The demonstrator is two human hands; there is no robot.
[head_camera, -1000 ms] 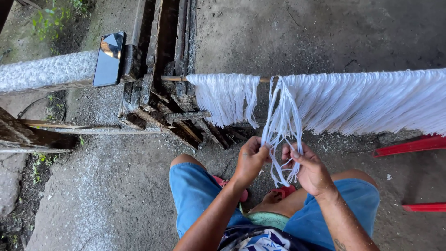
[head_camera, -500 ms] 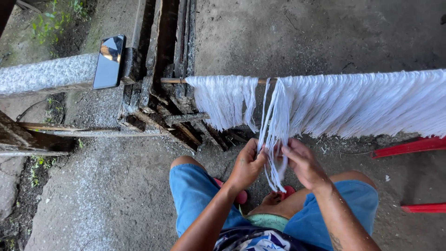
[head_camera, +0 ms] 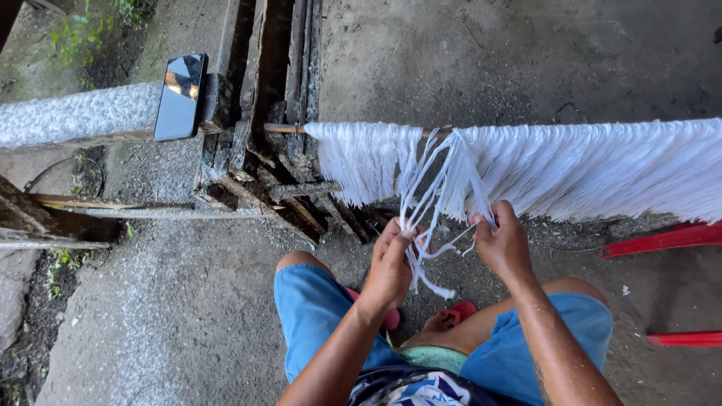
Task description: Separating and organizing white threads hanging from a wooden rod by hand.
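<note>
A long curtain of white cords (head_camera: 587, 169) hangs from a thin horizontal wooden rod (head_camera: 284, 128). A few loose strands (head_camera: 432, 188) hang in a gap between two bunches. My left hand (head_camera: 389, 267) pinches the lower ends of these strands. To its right, my right hand (head_camera: 502, 242) grips the other strands of the same group. Both hands sit just below the fringe, above my knees in blue shorts (head_camera: 316, 316).
A black phone (head_camera: 180, 95) leans on a grey concrete ledge (head_camera: 71, 116) at left. Dark weathered wooden beams (head_camera: 259, 113) stand behind the rod's left end. Red plastic furniture legs (head_camera: 662, 240) lie at right. The ground is rough concrete (head_camera: 150, 301).
My hands have pulled apart a little, spreading the loose strands wider. The right hand has shifted rightward and the strands' tails now dangle between the hands.
</note>
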